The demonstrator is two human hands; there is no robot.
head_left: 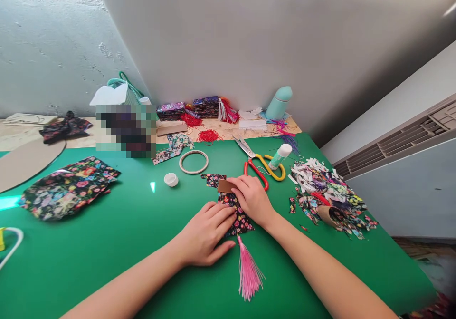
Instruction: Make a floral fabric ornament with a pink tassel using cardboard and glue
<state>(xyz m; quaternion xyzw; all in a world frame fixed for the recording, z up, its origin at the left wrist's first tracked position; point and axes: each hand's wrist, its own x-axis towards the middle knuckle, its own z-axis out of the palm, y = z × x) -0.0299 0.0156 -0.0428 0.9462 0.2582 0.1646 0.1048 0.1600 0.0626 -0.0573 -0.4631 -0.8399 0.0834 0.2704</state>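
Observation:
A piece of black floral fabric [245, 224] lies on the green mat, with a pink tassel [248, 271] extending from its lower edge. My left hand [208, 231] rests on the fabric's left side, fingers stretched out and thumb apart. At the fabric's top edge, my right hand [252, 200] has its fingers closed on a small brown card [225, 186]. A small floral scrap [213, 180] sits just left of the card. Behind my right hand are scissors [261, 159] with red and yellow handles, beside an upright glue stick [281, 156].
On the green mat [135, 262] are a tape roll [193, 162], a white cap [171, 179], floral cloth [71, 188] at left and a scrap heap [327, 193] at right. Behind stand a turquoise bottle [280, 102] and stacked floral pieces [206, 107].

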